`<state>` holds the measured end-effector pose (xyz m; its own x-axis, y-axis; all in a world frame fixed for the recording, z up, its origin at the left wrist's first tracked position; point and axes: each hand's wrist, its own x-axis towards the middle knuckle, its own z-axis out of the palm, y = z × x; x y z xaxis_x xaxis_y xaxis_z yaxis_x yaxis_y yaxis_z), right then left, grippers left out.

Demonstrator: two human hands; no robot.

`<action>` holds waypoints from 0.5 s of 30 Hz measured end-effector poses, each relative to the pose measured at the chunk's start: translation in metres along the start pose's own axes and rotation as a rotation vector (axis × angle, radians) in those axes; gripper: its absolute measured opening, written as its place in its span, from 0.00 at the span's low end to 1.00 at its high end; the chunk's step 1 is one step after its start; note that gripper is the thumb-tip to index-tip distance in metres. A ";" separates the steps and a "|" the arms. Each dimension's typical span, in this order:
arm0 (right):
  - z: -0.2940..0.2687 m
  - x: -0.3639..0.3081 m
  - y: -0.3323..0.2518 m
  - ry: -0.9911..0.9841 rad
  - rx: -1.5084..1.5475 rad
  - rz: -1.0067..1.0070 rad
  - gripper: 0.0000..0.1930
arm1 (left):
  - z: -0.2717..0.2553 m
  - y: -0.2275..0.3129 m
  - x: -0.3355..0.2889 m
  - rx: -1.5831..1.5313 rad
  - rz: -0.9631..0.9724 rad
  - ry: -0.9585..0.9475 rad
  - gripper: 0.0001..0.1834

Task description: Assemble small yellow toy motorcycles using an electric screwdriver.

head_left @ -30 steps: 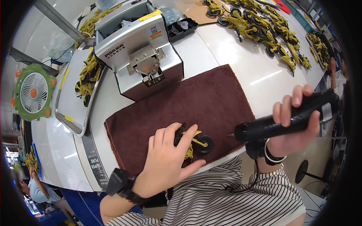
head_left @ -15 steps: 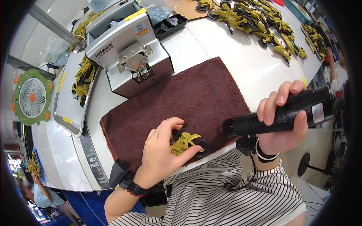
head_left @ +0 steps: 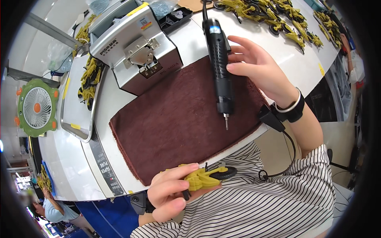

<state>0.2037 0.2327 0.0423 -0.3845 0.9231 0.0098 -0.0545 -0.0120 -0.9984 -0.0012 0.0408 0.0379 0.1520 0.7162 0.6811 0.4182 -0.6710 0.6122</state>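
Note:
Near the lower edge, off the front of the brown cloth (head_left: 166,131), my left hand (head_left: 170,192) is closed around a yellow toy motorcycle (head_left: 204,179). One black wheel of the toy sticks out to the right of the fingers. A black electric screwdriver (head_left: 220,75) hangs upright over the cloth from its cord, bit pointing down. My right hand (head_left: 264,71) is right beside its body, fingers stretched out and apart; the thumb tip lies at the driver's edge, perhaps touching it.
A silver box-shaped machine (head_left: 137,55) stands behind the cloth. Many yellow toy motorcycles (head_left: 270,14) are heaped at the far right. To the left are a metal tray (head_left: 77,103) with more toys and a green fan (head_left: 37,107). A co-worker (head_left: 55,206) is at far left.
My left hand has brought the motorcycle down toward me, off the cloth. The screwdriver, gripped sideways at the right before, now hangs upright further forward, and my right hand has opened beside it.

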 end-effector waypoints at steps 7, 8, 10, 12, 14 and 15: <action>0.043 -0.083 -0.046 -0.492 -0.374 -0.393 0.34 | 0.017 0.004 0.010 -0.199 -0.010 0.199 0.41; 0.051 -0.093 -0.042 -0.580 -0.356 -0.361 0.32 | 0.020 0.005 0.011 -0.284 -0.024 0.225 0.41; 0.057 -0.107 -0.037 -0.489 -0.352 -0.393 0.31 | 0.021 0.010 0.011 -0.115 -0.084 0.179 0.46; 0.059 -0.114 -0.032 -0.407 -0.343 -0.425 0.30 | 0.024 0.005 0.011 0.000 -0.027 0.189 0.45; 0.059 -0.118 -0.028 -0.336 -0.297 -0.428 0.27 | 0.017 0.002 0.008 -0.090 -0.019 0.110 0.40; 0.058 -0.119 -0.028 -0.353 -0.256 -0.350 0.25 | 0.015 0.003 0.008 -0.266 -0.098 0.083 0.35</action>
<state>0.1980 0.1007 0.0726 -0.6714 0.6701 0.3165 -0.0252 0.4062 -0.9134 0.0148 0.0475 0.0387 0.0439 0.7694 0.6372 0.1766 -0.6338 0.7531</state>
